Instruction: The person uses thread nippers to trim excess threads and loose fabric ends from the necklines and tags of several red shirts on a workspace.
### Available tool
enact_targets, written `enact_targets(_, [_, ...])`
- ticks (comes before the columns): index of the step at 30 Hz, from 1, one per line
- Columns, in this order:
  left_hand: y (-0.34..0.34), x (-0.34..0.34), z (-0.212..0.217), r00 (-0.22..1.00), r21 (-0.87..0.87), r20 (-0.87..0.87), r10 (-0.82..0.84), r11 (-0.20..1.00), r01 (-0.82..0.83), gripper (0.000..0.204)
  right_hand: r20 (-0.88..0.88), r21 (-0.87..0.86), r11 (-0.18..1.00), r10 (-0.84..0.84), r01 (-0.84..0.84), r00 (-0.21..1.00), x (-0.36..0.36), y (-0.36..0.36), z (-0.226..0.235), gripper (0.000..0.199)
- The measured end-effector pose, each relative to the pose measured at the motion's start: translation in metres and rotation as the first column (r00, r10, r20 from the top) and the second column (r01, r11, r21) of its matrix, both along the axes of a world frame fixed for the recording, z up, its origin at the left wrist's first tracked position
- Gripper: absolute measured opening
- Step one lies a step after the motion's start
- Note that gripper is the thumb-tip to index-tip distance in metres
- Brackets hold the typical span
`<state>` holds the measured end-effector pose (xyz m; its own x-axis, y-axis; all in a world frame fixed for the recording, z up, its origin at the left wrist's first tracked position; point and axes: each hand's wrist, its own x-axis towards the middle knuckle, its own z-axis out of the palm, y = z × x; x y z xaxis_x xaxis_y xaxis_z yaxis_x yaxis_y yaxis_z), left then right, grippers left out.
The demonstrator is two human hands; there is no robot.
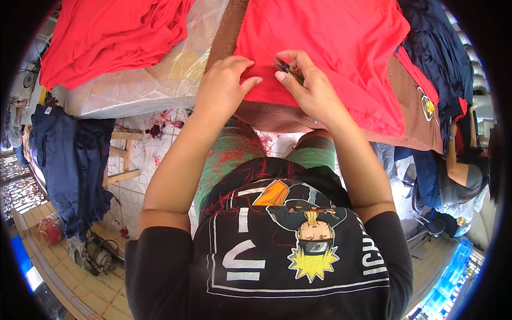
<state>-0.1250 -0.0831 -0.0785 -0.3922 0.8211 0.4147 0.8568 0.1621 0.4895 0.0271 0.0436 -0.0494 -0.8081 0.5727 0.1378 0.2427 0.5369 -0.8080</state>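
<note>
A red garment (341, 48) lies spread on a brown table (277, 114) in front of me. My left hand (224, 85) pinches the garment's near edge with thumb and fingers. Close beside it, my right hand (309, 88) is closed around a small dark thread snipper (288, 69), whose blades point left at the cloth edge between my two hands. Red thread scraps cling to my green trousers (234, 154).
A pile of red garments (106, 37) lies on clear plastic sheeting (138, 88) at the left. Dark blue clothes (74, 165) hang at the far left, and more navy garments (442, 58) lie at the right. Another person (464, 176) sits at the right edge.
</note>
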Motion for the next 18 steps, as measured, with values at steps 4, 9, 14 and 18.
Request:
enact_targets(4, [0.0,-0.005,-0.019,0.999,0.004,0.046,0.013,1.0,-0.013,0.023,-0.152,-0.005,0.998,0.061,-0.062,0.986,-0.014,0.004,-0.031,0.022])
enact_targets(9, [0.001,-0.017,-0.017,0.986,-0.012,0.161,-0.049,0.999,0.052,0.018,-0.048,0.009,0.996,0.09,-0.089,0.995,-0.016,0.006,-0.039,0.016])
enact_targets(14, [0.001,-0.026,0.003,0.893,-0.166,0.449,-0.029,0.979,0.116,0.019,-0.046,0.013,0.991,0.131,-0.131,0.99,-0.014,0.006,-0.041,0.017])
enact_targets(18, [0.002,-0.033,-0.001,0.876,-0.152,0.475,-0.082,0.973,0.174,0.021,-0.078,0.084,0.986,0.147,-0.141,0.986,-0.015,0.002,-0.038,0.018])
